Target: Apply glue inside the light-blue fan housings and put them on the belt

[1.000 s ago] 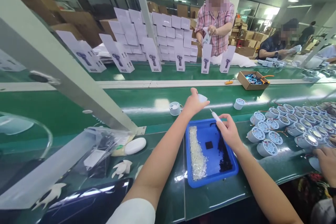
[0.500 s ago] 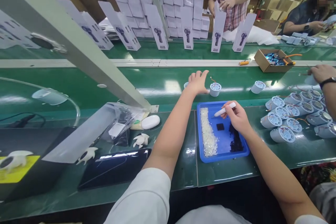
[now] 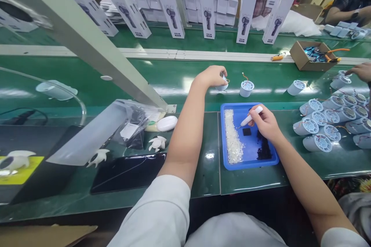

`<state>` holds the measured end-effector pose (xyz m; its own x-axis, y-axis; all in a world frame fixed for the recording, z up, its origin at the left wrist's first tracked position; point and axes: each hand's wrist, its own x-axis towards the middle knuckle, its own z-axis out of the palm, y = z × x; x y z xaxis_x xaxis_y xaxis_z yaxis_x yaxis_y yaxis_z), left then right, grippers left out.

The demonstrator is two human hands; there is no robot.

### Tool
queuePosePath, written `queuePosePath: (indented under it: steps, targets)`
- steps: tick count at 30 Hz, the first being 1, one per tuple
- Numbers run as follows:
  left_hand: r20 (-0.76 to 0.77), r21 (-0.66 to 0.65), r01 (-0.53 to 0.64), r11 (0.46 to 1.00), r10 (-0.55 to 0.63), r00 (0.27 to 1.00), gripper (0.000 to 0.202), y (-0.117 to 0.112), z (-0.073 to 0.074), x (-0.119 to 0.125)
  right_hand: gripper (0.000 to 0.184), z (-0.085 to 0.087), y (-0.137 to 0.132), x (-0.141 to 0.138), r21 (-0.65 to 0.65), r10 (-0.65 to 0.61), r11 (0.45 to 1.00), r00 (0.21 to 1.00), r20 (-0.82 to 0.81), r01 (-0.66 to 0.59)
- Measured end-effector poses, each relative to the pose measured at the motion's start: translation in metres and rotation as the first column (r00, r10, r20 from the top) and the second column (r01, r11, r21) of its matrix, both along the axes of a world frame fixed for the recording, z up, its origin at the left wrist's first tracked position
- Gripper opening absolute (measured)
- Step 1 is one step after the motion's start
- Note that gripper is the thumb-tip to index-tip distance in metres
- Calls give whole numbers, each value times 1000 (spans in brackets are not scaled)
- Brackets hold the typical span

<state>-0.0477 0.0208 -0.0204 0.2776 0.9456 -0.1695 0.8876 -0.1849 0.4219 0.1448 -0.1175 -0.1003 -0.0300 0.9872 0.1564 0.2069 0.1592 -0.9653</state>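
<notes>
My left hand (image 3: 213, 76) has its fingers closed around the top of a light blue cylindrical housing (image 3: 222, 87) with thin wires, standing on the green bench. Much of that housing is hidden by the fingers. A second blue housing (image 3: 247, 89) stands just right of it, a wire sticking up. In my right hand (image 3: 265, 123) is a white pen-shaped tool (image 3: 247, 119), its thin tip pointing down-left over a blue tray (image 3: 249, 166). Inside the tray lie small whitish pieces (image 3: 233, 142), a black square (image 3: 246, 132) and small black bits (image 3: 263, 148).
Many blue housings (image 3: 315, 142) crowd the right side, near another person's hand (image 3: 361, 71). A cardboard box (image 3: 311, 63) holds blue parts and orange-handled pliers. Left are a slanted metal post (image 3: 116, 58), a plastic bag (image 3: 95, 133), a dark tablet (image 3: 124, 175) and white fan blades (image 3: 157, 144).
My left hand has gone from spread fingers to a grip on the blue housing. The pen-shaped tool's tip is lower, closer to the black square. The view has tilted downward.
</notes>
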Motion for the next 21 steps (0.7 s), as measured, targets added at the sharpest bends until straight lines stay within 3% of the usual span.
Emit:
queuePosePath:
  steps: [8,14,21]
  targets:
    - [47,18,3,1000,-4,999,45,-2,2,1,47,-1,1,0,12,18,1000,1000,-13,-18]
    - [85,25,-3,1000,1,996,42,-3,4,3,47,-1,2,1,20,-39,999,999,21,39]
    - [100,26,-1,1000,-2,995,41,-5,7,4,33,5,-2,0,155,-143,981,977,158,119]
